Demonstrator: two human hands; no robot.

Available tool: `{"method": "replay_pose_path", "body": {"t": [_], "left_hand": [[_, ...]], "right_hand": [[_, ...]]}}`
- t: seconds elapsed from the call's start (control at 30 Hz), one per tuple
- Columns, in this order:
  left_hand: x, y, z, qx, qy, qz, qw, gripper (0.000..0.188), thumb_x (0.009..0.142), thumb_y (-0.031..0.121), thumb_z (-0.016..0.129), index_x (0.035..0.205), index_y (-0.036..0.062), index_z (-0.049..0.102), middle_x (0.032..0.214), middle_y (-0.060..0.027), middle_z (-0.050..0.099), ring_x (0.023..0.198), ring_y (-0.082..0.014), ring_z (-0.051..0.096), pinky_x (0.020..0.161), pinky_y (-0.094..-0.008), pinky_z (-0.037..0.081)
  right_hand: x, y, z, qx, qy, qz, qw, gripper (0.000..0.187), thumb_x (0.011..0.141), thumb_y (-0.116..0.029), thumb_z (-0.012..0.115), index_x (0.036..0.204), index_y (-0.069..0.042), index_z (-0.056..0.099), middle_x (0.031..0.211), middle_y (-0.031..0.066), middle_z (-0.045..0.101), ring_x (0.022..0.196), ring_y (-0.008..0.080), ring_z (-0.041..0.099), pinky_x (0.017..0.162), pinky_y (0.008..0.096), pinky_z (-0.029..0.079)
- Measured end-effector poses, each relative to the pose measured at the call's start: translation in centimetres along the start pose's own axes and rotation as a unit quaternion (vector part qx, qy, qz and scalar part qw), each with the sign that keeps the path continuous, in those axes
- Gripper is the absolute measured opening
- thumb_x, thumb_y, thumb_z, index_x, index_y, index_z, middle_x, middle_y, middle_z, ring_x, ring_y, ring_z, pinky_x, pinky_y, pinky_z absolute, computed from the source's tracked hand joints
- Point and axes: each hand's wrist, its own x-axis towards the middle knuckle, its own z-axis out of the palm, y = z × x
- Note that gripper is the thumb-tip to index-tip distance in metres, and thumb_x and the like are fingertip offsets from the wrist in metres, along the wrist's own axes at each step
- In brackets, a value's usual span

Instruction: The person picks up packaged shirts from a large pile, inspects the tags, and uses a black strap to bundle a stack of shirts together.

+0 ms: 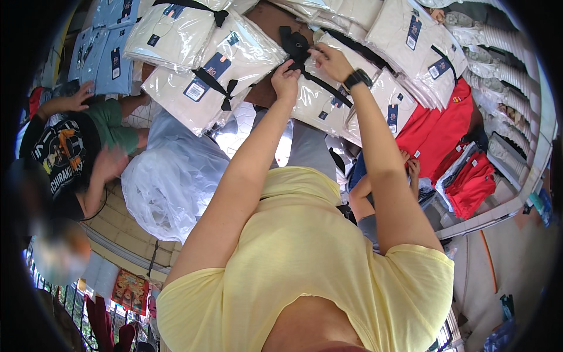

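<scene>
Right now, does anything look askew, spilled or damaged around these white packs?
Nothing looks spilled or plainly damaged. Mildly askew, at left: the upper white bundle lies turned against the lower white bundle, so their edges do not line up. The black strip by the left hand and right hand looks bunched.

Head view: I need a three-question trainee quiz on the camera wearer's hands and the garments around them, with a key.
1. Which carries the dark watch at its wrist: the wearer's left hand or right hand?
2. True or false: the red garments lie to the right of both of these hands in the picture.
3. Choose: the strip across the pale bagged garments near these hands is A) red, B) black, C) green.

Key: 1. right hand; 2. true; 3. B.
</scene>
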Motion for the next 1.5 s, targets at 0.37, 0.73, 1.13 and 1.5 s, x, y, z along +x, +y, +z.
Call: {"method": "replay_pose_path", "body": {"t": [0.37, 0.73, 1.13, 1.5], "left_hand": [[0.7, 0.1, -1.3, -0.008, -0.085, -0.021, 0.996, 0.046, 0.075, -0.012, 0.062, 0.119, 0.001, 0.059, 0.095, -0.0106, 0.064, 0.085, -0.0131, 0.06, 0.079, -0.0231, 0.049], [0.4, 0.3, -1.0, 0.007, -0.069, 0.002, 0.998, 0.047, 0.075, -0.009, 0.064, 0.12, 0.0027, 0.059, 0.091, -0.0102, 0.065, 0.082, -0.0132, 0.061, 0.077, -0.0237, 0.05], [0.5, 0.8, -1.1, 0.054, -0.066, 0.005, 0.996, 0.047, 0.072, -0.007, 0.067, 0.118, 0.0022, 0.061, 0.089, -0.0099, 0.068, 0.079, -0.0119, 0.063, 0.073, -0.0226, 0.05], [0.9, 1.3, -1.0, 0.143, -0.078, 0.017, 0.987, 0.047, 0.07, -0.004, 0.07, 0.116, 0.0053, 0.064, 0.085, -0.0062, 0.068, 0.075, -0.0087, 0.063, 0.072, -0.0229, 0.051]], "right_hand": [[6.5, 2.2, 0.9, -0.145, -0.246, 0.013, 0.958, 0.023, 0.081, -0.03, 0.065, 0.074, -0.008, 0.062, 0.064, 0.0037, 0.065, 0.061, 0.0151, 0.062, 0.064, 0.0319, 0.048], [7.2, 2.6, 2.2, -0.133, -0.208, 0.035, 0.969, 0.03, 0.069, -0.034, 0.072, 0.07, -0.005, 0.062, 0.063, 0.0058, 0.065, 0.061, 0.0163, 0.063, 0.059, 0.0311, 0.048], [7.1, 1.5, 3.8, -0.239, -0.166, 0.064, 0.955, 0.047, 0.063, -0.049, 0.07, 0.079, -0.005, 0.068, 0.071, 0.0122, 0.068, 0.071, 0.0253, 0.067, 0.069, 0.0354, 0.052], [8.1, 2.3, 3.1, -0.214, -0.218, 0.072, 0.949, 0.042, 0.064, -0.047, 0.071, 0.07, -0.006, 0.066, 0.063, 0.0079, 0.065, 0.062, 0.0209, 0.063, 0.062, 0.0331, 0.049]]}}
